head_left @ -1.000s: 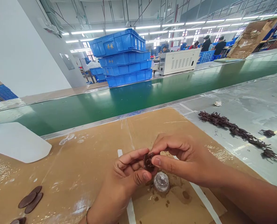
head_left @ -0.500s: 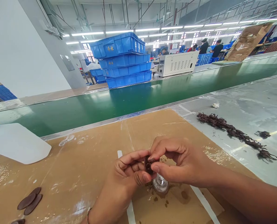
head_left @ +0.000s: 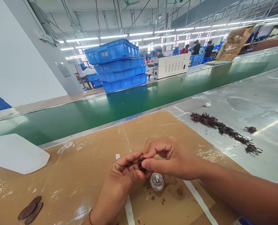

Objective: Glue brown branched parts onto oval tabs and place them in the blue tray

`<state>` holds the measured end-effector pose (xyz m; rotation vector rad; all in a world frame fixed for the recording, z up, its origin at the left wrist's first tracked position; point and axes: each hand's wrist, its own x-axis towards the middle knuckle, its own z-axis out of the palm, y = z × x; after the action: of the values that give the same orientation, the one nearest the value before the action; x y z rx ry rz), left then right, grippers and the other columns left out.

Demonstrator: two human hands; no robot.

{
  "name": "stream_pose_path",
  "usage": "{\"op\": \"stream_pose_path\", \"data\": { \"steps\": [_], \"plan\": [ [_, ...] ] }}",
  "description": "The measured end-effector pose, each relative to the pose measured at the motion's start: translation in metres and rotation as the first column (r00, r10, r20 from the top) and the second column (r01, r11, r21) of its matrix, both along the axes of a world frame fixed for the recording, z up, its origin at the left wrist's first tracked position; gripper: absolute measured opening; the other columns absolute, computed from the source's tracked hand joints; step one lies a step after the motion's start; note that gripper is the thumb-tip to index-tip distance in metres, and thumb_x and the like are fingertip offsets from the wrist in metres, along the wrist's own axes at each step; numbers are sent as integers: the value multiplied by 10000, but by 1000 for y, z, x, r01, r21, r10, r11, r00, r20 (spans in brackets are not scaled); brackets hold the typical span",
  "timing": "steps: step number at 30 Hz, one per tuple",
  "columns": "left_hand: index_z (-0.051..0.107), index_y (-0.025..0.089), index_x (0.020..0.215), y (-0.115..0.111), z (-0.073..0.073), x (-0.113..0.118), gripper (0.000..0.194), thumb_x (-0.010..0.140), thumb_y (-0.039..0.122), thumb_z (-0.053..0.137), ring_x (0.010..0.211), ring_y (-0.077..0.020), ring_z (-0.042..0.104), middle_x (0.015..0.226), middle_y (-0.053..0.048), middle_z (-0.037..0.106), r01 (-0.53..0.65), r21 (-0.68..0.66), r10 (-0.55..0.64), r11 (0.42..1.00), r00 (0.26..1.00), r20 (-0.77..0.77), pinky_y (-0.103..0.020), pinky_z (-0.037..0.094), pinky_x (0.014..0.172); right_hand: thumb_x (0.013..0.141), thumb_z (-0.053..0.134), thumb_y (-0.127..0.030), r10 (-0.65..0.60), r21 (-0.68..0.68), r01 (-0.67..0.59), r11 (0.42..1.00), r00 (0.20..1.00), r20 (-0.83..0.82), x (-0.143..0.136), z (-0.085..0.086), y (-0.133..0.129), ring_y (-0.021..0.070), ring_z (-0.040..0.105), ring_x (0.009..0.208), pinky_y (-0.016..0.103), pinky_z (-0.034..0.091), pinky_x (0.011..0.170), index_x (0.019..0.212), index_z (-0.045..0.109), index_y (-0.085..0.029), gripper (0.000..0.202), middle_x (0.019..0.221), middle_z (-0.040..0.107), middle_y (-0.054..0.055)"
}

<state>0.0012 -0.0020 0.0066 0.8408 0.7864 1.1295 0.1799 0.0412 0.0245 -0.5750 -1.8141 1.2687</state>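
A small dark brown piece [head_left: 141, 164] is pinched between both hands, above the brown board. My left hand [head_left: 124, 175] grips its left side with the fingertips and thumb. From the right, my right hand [head_left: 168, 156] holds it with thumb and index finger, which cover part of it. Just below the fingers stands a small clear glass container [head_left: 157, 182], with dark wet spots around it. Several flat brown ovals [head_left: 31, 210] lie at the lower left. On the grey table at the right is a long pile of dark brown stringy pieces [head_left: 223, 129].
The brown board [head_left: 94, 147] bears white tape strips. A white plastic bottle [head_left: 19, 153] lies at the left edge. Beyond runs a green conveyor [head_left: 82, 111], with stacked blue crates [head_left: 120, 67] and a beige machine [head_left: 171, 66] behind it. Several people are farther back.
The view has shifted, so most things sit farther left in the picture. Both hands still hold the brown piece, and more of the glass container shows below them.
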Motion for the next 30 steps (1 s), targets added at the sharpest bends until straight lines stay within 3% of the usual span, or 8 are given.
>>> {"op": "stream_pose_path", "data": {
  "steps": [8,14,24,30],
  "plan": [
    [750,200,807,2,-5,-1,247,605,230,889,692,-99,650,784,-17,729,-112,9,113,994,993,-35,-165,538,682,856,702,-279,150,-262,-193,946,973,-177,-4,1,-8,152,677,777,298,555,703,760,647,-136,181,824,698,52],
    [733,184,696,4,-10,-1,216,573,230,903,610,-89,631,668,3,704,-149,12,149,989,989,0,-150,520,607,849,714,-317,134,-264,-177,948,976,-174,-9,2,-14,165,674,772,316,554,702,746,646,-140,216,817,715,70],
    [723,187,658,6,-11,0,227,548,239,914,605,-75,616,667,15,697,-180,15,180,984,984,-10,-130,503,589,848,710,-375,109,-202,-134,970,986,-130,-8,0,-15,158,655,790,321,547,717,766,671,-162,232,824,731,66],
    [722,188,667,5,-10,-1,238,542,243,917,598,-83,628,668,16,699,-173,-8,173,985,985,-11,-132,502,580,815,748,-367,96,-234,-126,964,986,-134,-9,0,-16,161,642,771,330,526,722,744,669,-158,234,810,732,64]
  ]
}}
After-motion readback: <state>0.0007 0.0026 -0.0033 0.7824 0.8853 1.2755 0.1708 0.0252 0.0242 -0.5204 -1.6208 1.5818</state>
